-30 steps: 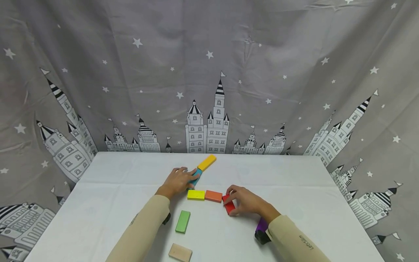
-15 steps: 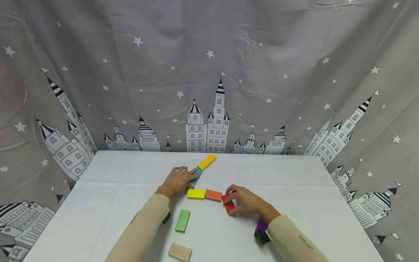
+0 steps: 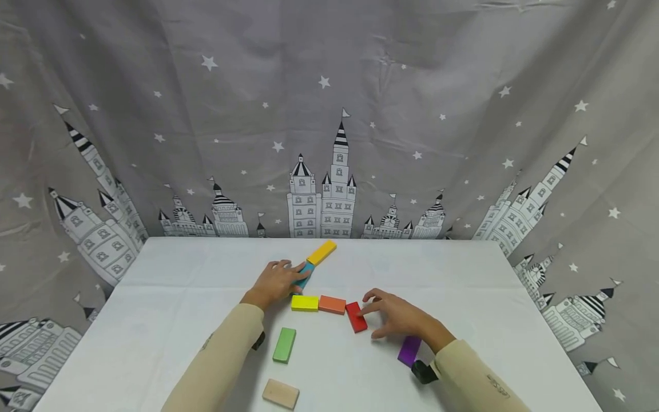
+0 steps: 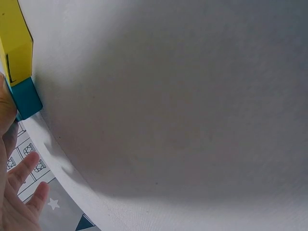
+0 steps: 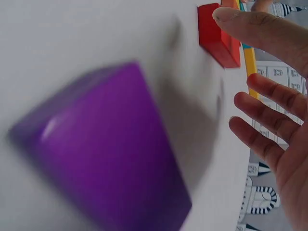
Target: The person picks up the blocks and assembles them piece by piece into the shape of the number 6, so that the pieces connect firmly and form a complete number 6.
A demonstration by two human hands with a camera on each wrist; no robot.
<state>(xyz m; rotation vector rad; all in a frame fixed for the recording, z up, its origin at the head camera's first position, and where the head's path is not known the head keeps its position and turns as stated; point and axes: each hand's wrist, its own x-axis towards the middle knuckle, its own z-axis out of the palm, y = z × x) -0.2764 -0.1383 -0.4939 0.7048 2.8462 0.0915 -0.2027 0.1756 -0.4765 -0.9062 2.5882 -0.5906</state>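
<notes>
A: How is the white cloth-covered desk (image 3: 170,320) occupied?

B: Its middle is used, well apart from the left and right edges. By the left hand (image 3: 275,281), the blue rectangular wooden-looking block (image 3: 302,284) is pinched, nearer the far edge. The right hand (image 3: 404,316) is spread, with thumb and fingers apart and nothing gripped.

A: And the blocks?

B: The red rectangular wooden-looking block (image 3: 356,323) is found under a right fingertip (whether it is touched cannot be told), slanted toward the near right corner. At its upper end, the orange rectangular wooden-looking block (image 3: 332,305) is seen just beside it, in line with the yellow rectangular wooden-looking block (image 3: 305,304).

A: How might the aligning, as it is judged to be, be done well?

B: The blue block should be guided by a light pinch, so that the yellow one below is not knocked. The red block is best nudged by its long side, its corner being watched. Clearance should be given to the purple rectangular wooden-looking block (image 3: 409,351) beside the right wrist.
</notes>
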